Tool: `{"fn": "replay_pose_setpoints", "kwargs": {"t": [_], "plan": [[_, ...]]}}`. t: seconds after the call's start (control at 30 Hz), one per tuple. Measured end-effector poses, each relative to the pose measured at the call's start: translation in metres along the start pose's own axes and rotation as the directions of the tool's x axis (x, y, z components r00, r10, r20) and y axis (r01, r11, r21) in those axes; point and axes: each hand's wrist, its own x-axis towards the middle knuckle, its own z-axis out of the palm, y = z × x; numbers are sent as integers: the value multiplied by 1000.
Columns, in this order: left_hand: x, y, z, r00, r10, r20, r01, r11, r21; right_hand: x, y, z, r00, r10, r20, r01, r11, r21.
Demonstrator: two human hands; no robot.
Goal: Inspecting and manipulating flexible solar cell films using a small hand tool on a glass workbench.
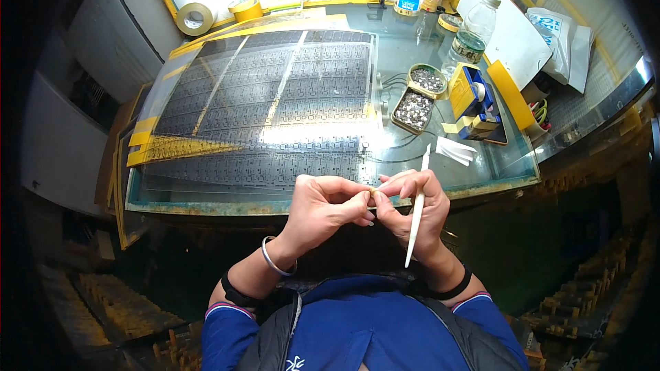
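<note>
left hand (pixel 326 209), right hand (pixel 421 207): pinching tiny tan piece (pixel 372 191) above front edge of glass-topped table (pixel 206 207) | right also gripping slim white knife-like tool (pixel 415 223) | step: probably fingertip handling | next: likely needs steady pinch

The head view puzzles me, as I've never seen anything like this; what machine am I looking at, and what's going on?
There's no machine here, just a person's two bare hands. The camera is worn on the head and looks down; its fisheye lens bends straight edges near the rim.

The left hand and right hand meet at the fingertips, pinching a small piece too tiny to identify. The right hand also holds a slim white pen-like tool.

Beyond them, a glass-topped table bears patterned sheets, two small containers of tiny pieces, a clear bottle and a blue tape dispenser.
</note>
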Motion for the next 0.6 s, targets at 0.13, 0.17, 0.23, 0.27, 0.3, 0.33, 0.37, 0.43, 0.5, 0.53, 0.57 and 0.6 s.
{"fn": "replay_pose_setpoints", "kwargs": {"t": [0.13, 0.17, 0.23, 0.27, 0.3, 0.33, 0.37, 0.43, 0.5, 0.53, 0.57, 0.6], "plan": [[1, -3, -1, 998, -61, 4, 60, 983, -171, -2, 2, 0, 993, 114, 20, -116, 982, 147], [2, -3, 0, 998, -61, 1, 60, 984, -170, -2, 3, 0, 988, 154, 25, -156, 965, 209], [3, -3, 0, 984, -178, -16, 167, 946, -278, -3, 2, 1, 977, 211, 31, -211, 940, 268], [4, -4, 0, 984, -178, -12, 167, 945, -280, -3, 1, 1, 963, 266, 42, -265, 907, 329], [4, -5, 0, 976, -216, -5, 204, 926, -319, -3, 1, 0, 963, 267, 43, -266, 905, 331], [4, -5, -1, 967, -254, 5, 239, 903, -358, -3, 2, -2, 930, 360, 68, -352, 826, 440], [4, -5, -1, 967, -255, 3, 239, 903, -358, -3, 2, -3, 889, 446, 104, -427, 726, 539], [5, -5, -1, 958, -286, 9, 265, 875, -404, -2, 2, -5, 877, 471, 96, -442, 712, 546], [4, -2, 3, 956, -292, -5, 265, 875, -406, -3, 4, -8, 865, 497, 65, -451, 713, 537], [4, -1, 4, 955, -297, -18, 265, 874, -407, -3, 5, -10, 865, 498, 64, -451, 713, 537], [5, -2, 3, 954, -299, -17, 266, 874, -407, -3, 5, -12, 887, 462, -11, -391, 764, 513], [4, -4, 0, 957, -290, -15, 261, 882, -392, -3, 6, -14, 903, 421, -82, -333, 809, 484]]}}
